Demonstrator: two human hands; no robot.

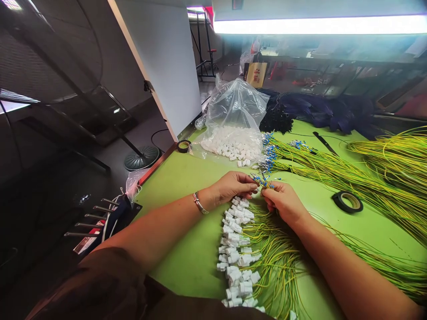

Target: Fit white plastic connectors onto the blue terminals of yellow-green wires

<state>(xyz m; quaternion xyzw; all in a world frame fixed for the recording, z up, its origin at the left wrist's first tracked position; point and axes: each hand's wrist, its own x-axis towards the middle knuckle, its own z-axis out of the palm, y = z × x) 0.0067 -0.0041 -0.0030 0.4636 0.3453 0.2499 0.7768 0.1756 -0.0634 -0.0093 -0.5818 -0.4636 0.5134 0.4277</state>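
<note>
Head view, both of my hands at work over the green counter (187, 186).

(a) Left hand (233, 186), with a metal bracelet (200, 203) at the wrist: its grip is closed, thumb and fingertips pinched on the blue-tipped wire ends (263, 180).

(b) Right hand (283, 202): its grip is also closed, with the fingers wrapped round the same small bunch just behind the blue tips. The two hands nearly touch there.

(c) Orientation. The held bunch sits just above the middle of the counter. Its blue tips point away from me and a little upward. Its long axis runs roughly far to near, and the yellow-green strands pass under the right palm and fan out toward me.

(d) Row of white connectors (235, 249): this lies directly below the hands, stacked in a near-far line. Each connector caps thin yellow-green wires (276, 262) that trail off to the right.

(e) Surroundings. A clear plastic bag (235, 106) of loose white connectors stands beyond the hands. A large bundle of yellow-green wire (336, 175), its blue tips at the left end, stretches rightward across the counter. A black tape roll (347, 202) lies near the right forearm, and a second, smaller roll (183, 146) lies at the counter's far left edge.
</note>
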